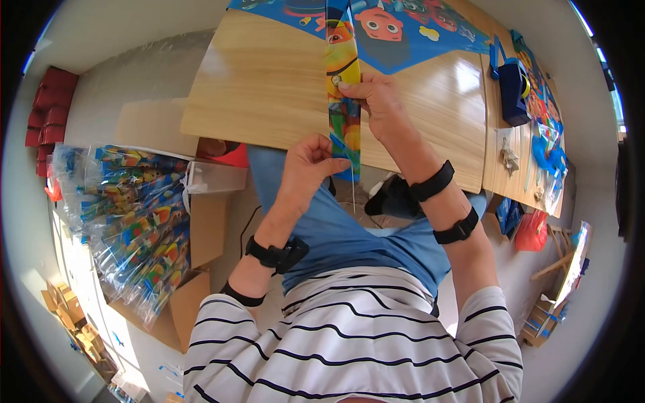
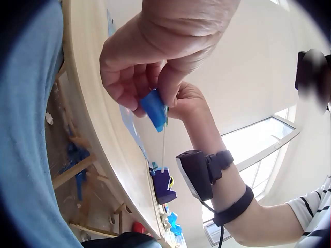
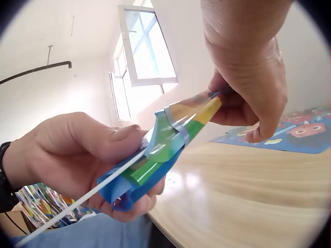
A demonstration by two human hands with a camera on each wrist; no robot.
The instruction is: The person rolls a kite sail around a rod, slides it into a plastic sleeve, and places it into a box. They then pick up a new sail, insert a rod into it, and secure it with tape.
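A long folded strip of colourful printed film (image 1: 344, 60) runs over the table edge toward the lap. My left hand (image 1: 309, 168) pinches its blue lower end between thumb and fingers; in the left wrist view that blue end (image 2: 154, 109) shows at the fingertips. My right hand (image 1: 386, 111) grips the strip higher up, thumb on its yellow part. In the right wrist view the left hand (image 3: 88, 160) holds the folded end and the right hand (image 3: 253, 77) holds the strip farther along. A thin white stick (image 3: 67, 213) sticks out of the lower end.
The wooden table (image 1: 269, 80) bears a blue printed sheet (image 1: 430, 33) at the back and a dark blue tape dispenser (image 1: 514, 94) on the right. At the left, a cardboard box (image 1: 207, 228) stands beside many plastic-wrapped printed pieces (image 1: 134, 221). A red bag (image 1: 531, 232) hangs at the right.
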